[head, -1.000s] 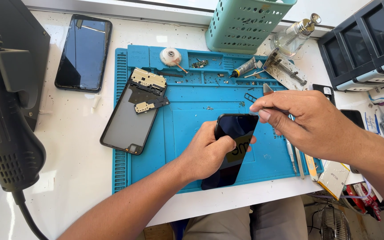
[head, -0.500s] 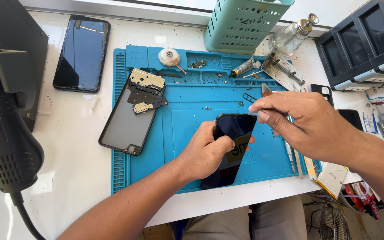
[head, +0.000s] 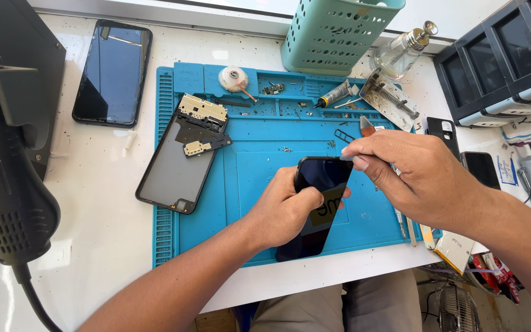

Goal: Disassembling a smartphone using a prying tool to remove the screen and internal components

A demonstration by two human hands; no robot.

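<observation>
A black phone [head: 316, 209] lies tilted on the blue work mat [head: 259, 154] near its front edge. My left hand [head: 281, 209] grips the phone around its middle, thumb on the dark screen. My right hand [head: 422, 178] is pinched shut at the phone's top right corner, fingertips touching its edge; whether a small tool sits between them is too small to tell. An opened phone frame [head: 176, 160] with loose gold-coloured circuit boards [head: 202, 110] lies on the mat's left side.
A second black phone [head: 113, 72] lies on the white table at the back left. A hot-air tool [head: 7, 154] hangs at far left. A teal perforated basket [head: 336, 34], glass bottle [head: 401, 52], glue tube [head: 333, 95] and black drawer unit [head: 505, 58] stand behind.
Both hands stay on the black phone; my right fingertips have shifted slightly along its top corner. Nothing else on the mat has moved.
</observation>
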